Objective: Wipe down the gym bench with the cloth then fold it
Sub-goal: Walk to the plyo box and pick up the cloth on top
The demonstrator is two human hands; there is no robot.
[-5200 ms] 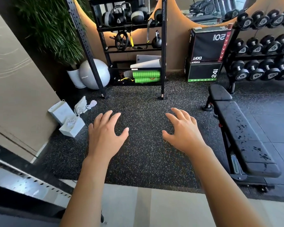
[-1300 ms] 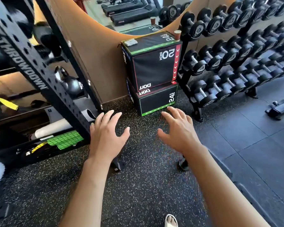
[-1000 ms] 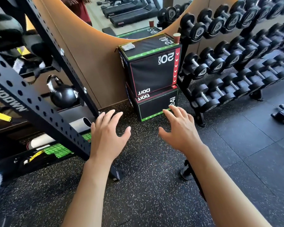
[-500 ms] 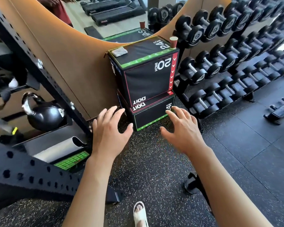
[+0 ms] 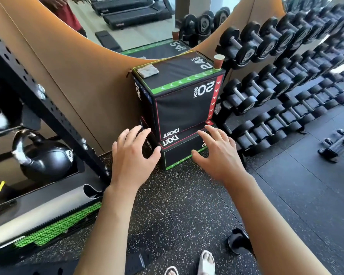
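Two hands [image 5: 133, 159] [image 5: 218, 155] (empty), cloth [image 5: 148, 70] on box edge

Gym corner, counted by kind.
Two hands [image 5: 134, 155] [image 5: 218, 153], both empty with fingers spread; two stacked plyo boxes [image 5: 183, 108] [image 5: 179, 153]; one folded cloth [image 5: 148, 70] and one paper cup [image 5: 218, 61] on the top box; one kettlebell [image 5: 46, 157] on the black rack [image 5: 48, 108]; three tiers of dumbbells [image 5: 286, 76], too many and too blurred to count; two sandalled feet [image 5: 206, 262] [image 5: 171, 270].
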